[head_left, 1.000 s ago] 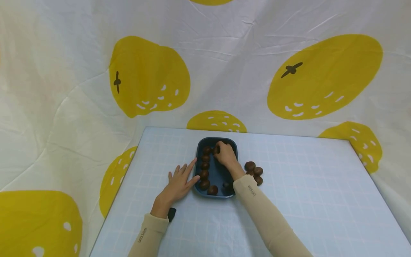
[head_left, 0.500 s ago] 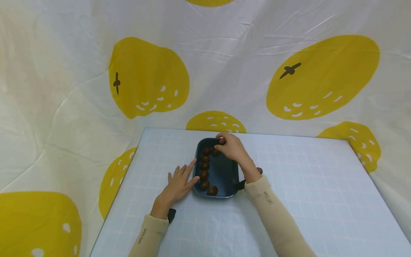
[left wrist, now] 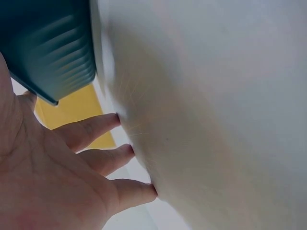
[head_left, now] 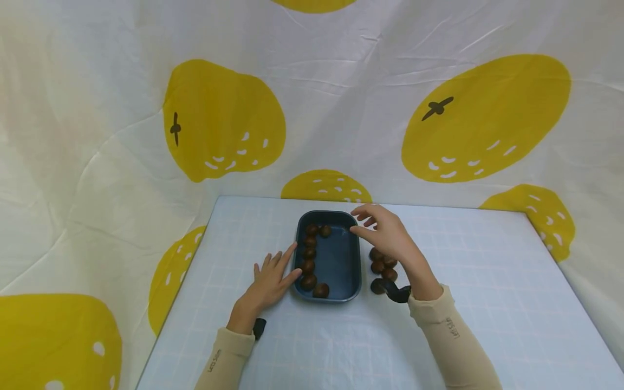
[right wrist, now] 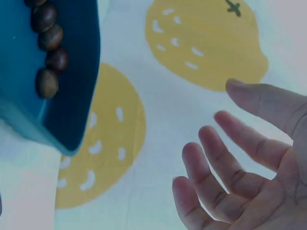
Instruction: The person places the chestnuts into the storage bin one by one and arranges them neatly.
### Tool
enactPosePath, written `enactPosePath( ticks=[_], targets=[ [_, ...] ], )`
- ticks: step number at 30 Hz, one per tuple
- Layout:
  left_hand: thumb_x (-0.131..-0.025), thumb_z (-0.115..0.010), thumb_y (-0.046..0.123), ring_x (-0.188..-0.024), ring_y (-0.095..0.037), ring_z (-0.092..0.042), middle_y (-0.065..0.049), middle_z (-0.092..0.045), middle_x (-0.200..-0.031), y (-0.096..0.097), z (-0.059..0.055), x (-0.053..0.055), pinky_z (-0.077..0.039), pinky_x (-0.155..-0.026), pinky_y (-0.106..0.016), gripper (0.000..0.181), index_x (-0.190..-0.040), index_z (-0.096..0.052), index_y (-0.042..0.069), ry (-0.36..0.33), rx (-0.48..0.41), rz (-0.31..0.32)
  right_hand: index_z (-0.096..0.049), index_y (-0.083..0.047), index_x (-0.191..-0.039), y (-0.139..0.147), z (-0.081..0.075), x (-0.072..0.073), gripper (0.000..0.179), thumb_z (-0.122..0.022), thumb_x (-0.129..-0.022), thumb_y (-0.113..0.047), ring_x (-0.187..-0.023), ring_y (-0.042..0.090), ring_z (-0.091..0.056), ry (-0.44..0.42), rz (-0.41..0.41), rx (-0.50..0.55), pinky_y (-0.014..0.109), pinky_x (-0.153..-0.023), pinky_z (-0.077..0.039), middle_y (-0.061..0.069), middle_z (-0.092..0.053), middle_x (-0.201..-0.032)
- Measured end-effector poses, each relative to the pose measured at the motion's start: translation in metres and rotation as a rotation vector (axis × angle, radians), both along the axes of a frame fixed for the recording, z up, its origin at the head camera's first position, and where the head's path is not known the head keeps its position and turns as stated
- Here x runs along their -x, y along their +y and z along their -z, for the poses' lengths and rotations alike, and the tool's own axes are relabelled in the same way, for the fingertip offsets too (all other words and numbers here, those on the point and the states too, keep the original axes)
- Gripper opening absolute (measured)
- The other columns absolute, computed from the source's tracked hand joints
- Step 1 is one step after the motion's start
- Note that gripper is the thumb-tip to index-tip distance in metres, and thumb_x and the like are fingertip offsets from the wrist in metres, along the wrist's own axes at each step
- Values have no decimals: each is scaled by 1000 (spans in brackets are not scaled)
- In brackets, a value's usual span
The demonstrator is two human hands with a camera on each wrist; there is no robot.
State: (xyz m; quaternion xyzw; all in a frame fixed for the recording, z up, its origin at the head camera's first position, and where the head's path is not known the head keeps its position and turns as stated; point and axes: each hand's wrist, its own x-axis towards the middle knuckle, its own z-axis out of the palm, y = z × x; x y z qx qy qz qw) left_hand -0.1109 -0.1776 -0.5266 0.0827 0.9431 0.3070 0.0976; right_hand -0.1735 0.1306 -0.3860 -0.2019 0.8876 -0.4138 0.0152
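Observation:
A dark blue tray (head_left: 336,265) stands on the table with a row of brown chestnuts (head_left: 309,253) along its left side. One chestnut (head_left: 325,231) lies at the row's far end, another (head_left: 320,291) by the near wall. My left hand (head_left: 268,284) lies beside the tray, fingers spread, thumb and index finger at its left rim; in the left wrist view the other fingertips rest on the table. My right hand (head_left: 385,230) hovers at the tray's far right edge, thumb apart from loosely bent fingers. In the right wrist view this hand (right wrist: 244,177) holds nothing.
A pile of several more chestnuts (head_left: 377,266) sits on the table right of the tray, partly under my right forearm. A black wrist strap (head_left: 398,294) overlaps the nearest of them. Behind the table (head_left: 487,303) hangs a white cloth (head_left: 336,119) with yellow fruit prints.
My right hand has moved from inside the tray to the right, past its rim, and its fingers have loosened. The chestnut pile shows more fully. The left hand stays put.

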Motion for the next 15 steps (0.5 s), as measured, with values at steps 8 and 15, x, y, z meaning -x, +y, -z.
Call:
enactPosePath(
  ticks=[8,15],
  targets=[
    [-100,-38,66,-147,-50,-10,-21,-26,-160,0,0,-1,1,-107,-75,68,-159,-8,48,2,-4,-3,-67,-9,-124,37,18,-11,32,-74,-93,-17,-102,30,-62,44,15,7,54,-89,-48,8,-65,-113],
    [-101,-39,65,-147,-50,-9,-20,-26,-161,0,0,0,1,-107,-75,69,-159,-7,48,-15,4,-3,-69,-10,-124,67,53,1,32,-74,-94,-19,-108,35,-59,15,10,3,59,-91,-46,11,-62,-118]
  ],
)
